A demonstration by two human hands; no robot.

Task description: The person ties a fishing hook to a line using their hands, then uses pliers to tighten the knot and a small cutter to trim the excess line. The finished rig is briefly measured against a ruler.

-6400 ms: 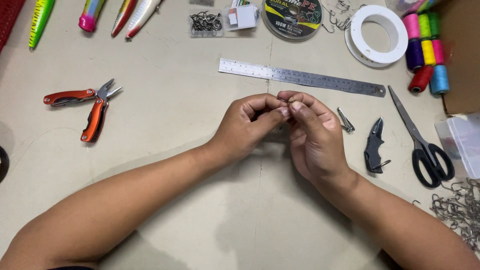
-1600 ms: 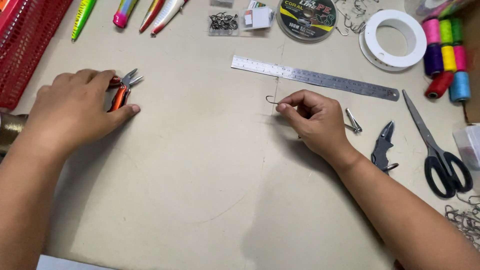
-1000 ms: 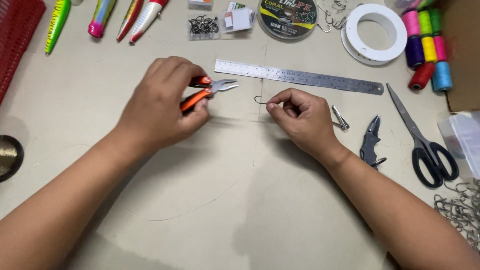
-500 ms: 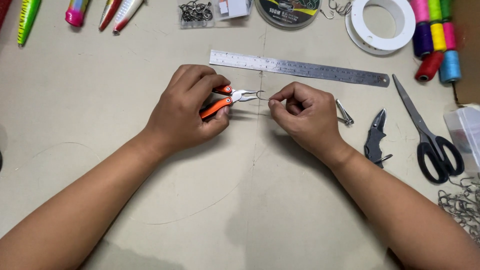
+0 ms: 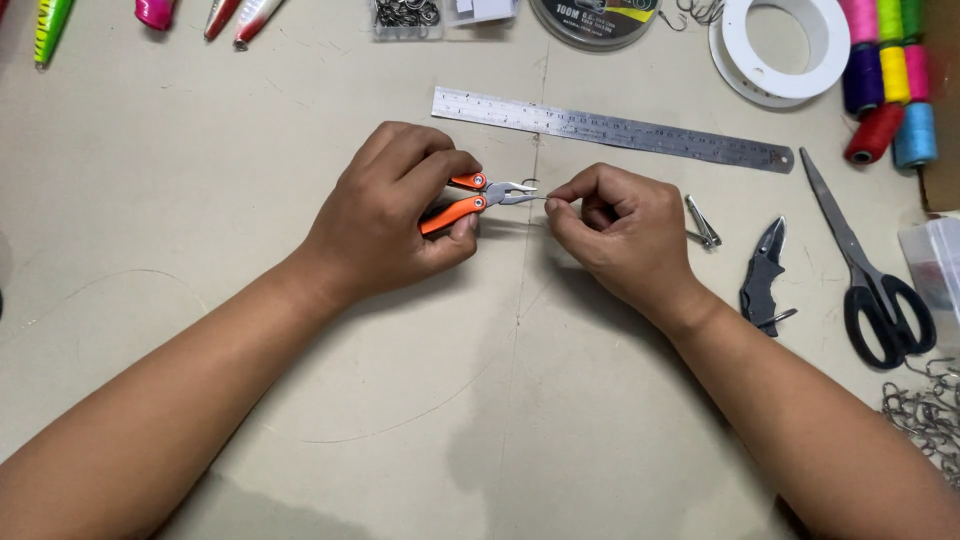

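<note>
My left hand (image 5: 395,215) grips small orange-handled pliers (image 5: 470,198), jaws pointing right. The jaw tips meet a small metal hook (image 5: 530,186) that my right hand (image 5: 620,230) pinches between thumb and forefinger. Both hands rest on the beige table (image 5: 300,400), just below a steel ruler (image 5: 610,128). A thin fishing line runs from the hook area up and down the table; it is hard to follow.
Right of my right hand lie nail clippers (image 5: 703,221), a dark folding tool (image 5: 764,270) and black scissors (image 5: 868,270). Thread spools (image 5: 890,85), a white reel (image 5: 780,45), a line spool (image 5: 595,15), a ring box (image 5: 405,14) and lures (image 5: 245,15) line the far edge. Metal clips (image 5: 925,415) lie right.
My left hand reached left, picked up the pliers, and brought them to the hook in my right hand. The jaws now touch the hook.
</note>
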